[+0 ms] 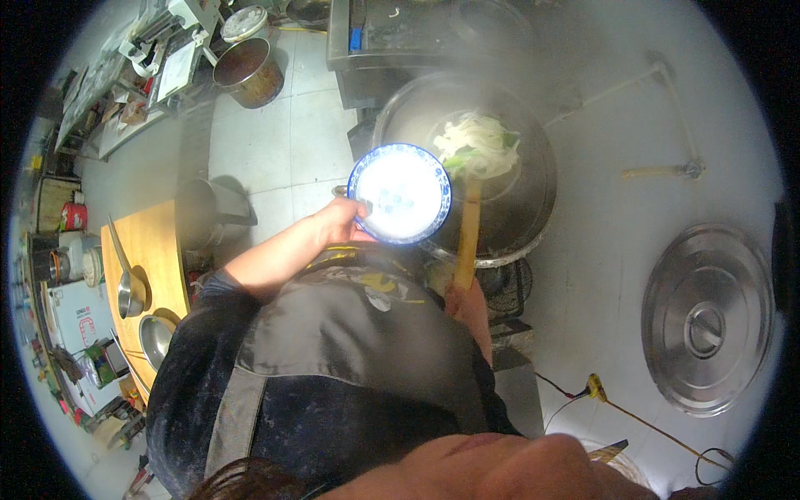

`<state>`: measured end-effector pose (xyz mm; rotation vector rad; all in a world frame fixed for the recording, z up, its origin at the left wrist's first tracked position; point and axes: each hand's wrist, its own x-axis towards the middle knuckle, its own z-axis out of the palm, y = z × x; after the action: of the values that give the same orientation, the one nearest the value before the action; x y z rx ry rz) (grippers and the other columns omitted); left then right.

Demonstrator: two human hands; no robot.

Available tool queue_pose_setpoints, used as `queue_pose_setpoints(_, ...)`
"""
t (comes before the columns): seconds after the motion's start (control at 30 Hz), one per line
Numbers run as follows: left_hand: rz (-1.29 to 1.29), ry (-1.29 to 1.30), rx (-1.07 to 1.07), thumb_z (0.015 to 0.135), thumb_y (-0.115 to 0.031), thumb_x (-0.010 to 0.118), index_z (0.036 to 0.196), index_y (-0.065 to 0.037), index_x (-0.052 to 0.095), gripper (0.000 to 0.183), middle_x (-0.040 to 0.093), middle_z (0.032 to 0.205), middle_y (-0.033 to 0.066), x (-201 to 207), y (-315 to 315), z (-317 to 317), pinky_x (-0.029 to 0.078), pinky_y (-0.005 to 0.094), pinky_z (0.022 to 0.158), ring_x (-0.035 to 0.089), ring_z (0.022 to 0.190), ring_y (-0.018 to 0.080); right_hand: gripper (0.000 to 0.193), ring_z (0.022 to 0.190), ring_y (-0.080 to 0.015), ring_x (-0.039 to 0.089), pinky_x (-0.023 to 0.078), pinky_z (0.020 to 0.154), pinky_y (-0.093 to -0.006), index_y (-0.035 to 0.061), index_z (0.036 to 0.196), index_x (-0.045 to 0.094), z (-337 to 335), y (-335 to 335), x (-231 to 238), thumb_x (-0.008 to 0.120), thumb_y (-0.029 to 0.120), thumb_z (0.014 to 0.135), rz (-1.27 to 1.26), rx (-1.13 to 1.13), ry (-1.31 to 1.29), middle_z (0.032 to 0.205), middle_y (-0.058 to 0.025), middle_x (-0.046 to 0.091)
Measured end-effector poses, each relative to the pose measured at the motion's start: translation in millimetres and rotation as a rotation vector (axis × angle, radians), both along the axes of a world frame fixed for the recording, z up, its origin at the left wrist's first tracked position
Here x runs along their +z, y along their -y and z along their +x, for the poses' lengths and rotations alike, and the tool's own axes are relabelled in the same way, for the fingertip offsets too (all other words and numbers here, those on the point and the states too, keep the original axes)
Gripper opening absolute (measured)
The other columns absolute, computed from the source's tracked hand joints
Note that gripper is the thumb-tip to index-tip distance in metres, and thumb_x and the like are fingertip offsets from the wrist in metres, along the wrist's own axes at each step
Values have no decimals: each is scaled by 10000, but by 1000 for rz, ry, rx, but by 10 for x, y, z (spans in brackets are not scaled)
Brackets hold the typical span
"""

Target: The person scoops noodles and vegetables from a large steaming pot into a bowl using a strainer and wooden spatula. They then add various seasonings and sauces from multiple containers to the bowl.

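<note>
My left hand (340,222) is closed on the near left rim of a white bowl with a blue patterned rim (398,193), thumb over the edge; its inside is bright with glare. Beside it, my right hand (463,302) wraps round the low end of a long wooden handle (470,225), which looks like that of a noodle strainer. At the handle's far end lies a heap of pale, wide noodles with some green leaves (477,147); the strainer's head is mostly hidden under them. Below is a large round cooking pot (547,179), its inside dim with steam.
A big metal lid (707,327) leans or hangs at the right by the pale wall. On the left a wooden table (158,250) bears a ladle (130,293) and a metal bowl (156,340). A rusty-brown bucket (250,75) stands on the tiled floor, left of a steel counter (367,62).
</note>
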<state>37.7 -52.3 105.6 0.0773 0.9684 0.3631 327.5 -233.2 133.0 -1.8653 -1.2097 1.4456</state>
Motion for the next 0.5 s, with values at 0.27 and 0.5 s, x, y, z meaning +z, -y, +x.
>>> queue_pose_setpoints(0.27, -48, -8, 35, 785, -40, 419, 1299, 140, 336, 551, 564, 1122, 339, 175, 37, 34, 549, 549, 868, 621, 979, 477, 444, 564, -67, 448, 390, 469, -228, 50, 1250, 441, 330, 121, -491, 637, 261, 912, 171, 191, 57, 800, 1, 516)
queue_pose_setpoints(0.5, -114, -4, 68, 858, -26, 391, 1354, 86, 319, 514, 525, 1196, 321, 215, 37, 53, 552, 564, 850, 603, 1032, 465, 620, 577, -80, 466, 383, 490, -234, 23, 1325, 406, 509, 487, -690, 691, 358, 887, -29, -165, -595, 866, -22, 566)
